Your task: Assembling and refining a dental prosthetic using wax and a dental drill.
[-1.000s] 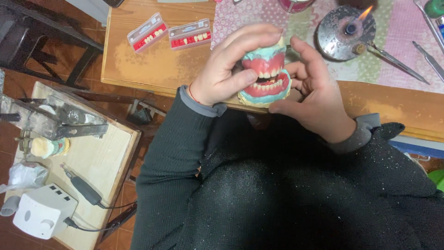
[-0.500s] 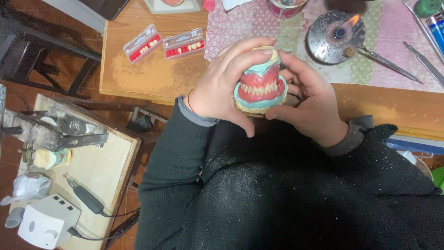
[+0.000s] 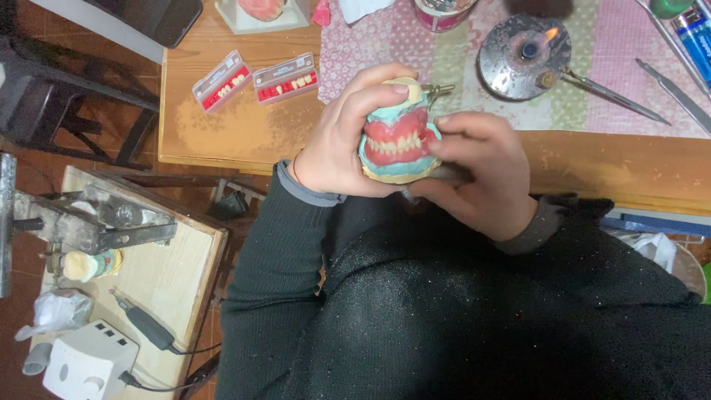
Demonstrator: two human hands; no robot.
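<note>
Tooth cards [image 3: 255, 79] on wooden bench [image 3: 229, 133], far left. Left hand [image 3: 348, 144], fingers curled, grips denture model [image 3: 398, 141] (pink gums, teal base) above bench edge; right hand [image 3: 478, 174] cups its other side. Lit burner [image 3: 524, 55] beyond, right

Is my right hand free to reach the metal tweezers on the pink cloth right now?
Probably not yet: the right hand and left hand both grip the denture model. The tweezers lie unobstructed.
</note>
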